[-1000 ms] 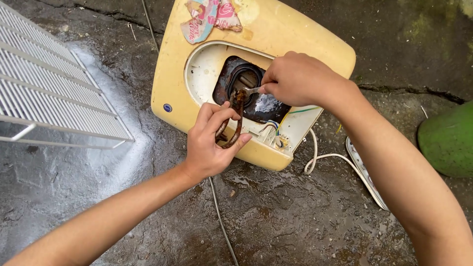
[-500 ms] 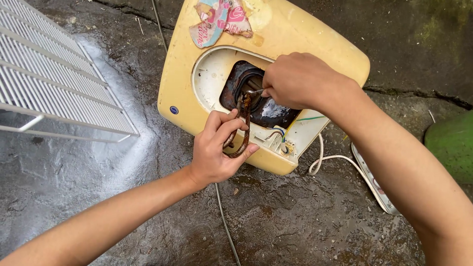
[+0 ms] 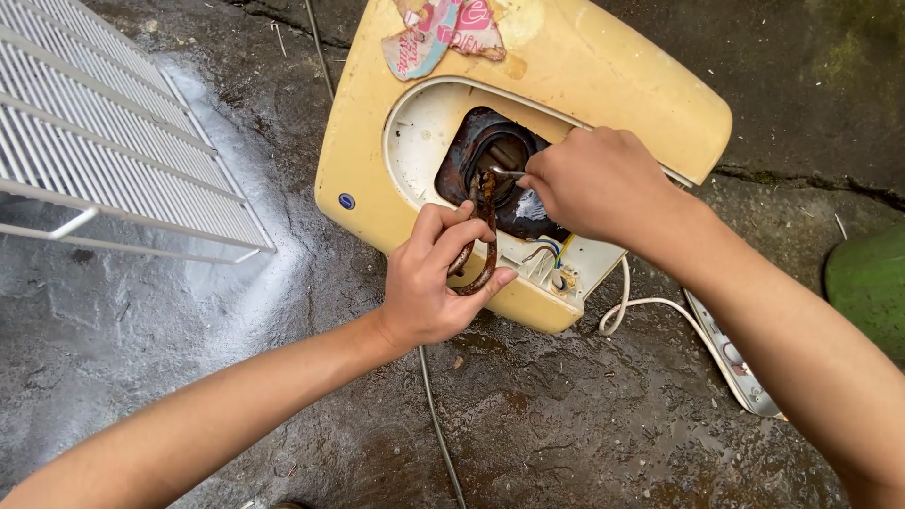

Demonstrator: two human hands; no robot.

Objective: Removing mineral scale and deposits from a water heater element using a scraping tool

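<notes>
Left hand (image 3: 436,283) lower, one rusty coil (image 3: 483,247) gripped.

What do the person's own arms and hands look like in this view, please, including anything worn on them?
Both forearms are bare, with no sleeves in view. The left hand and right hand wear no gloves, and no rings, watch or wristbands show. The fingernails that show are short.

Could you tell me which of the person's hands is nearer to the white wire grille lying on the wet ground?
Left. The left hand grips a rusty curved metal element, apart from the white wire grille, which lies further left. The right hand reaches into the yellowed plastic housing, farther away.
</notes>
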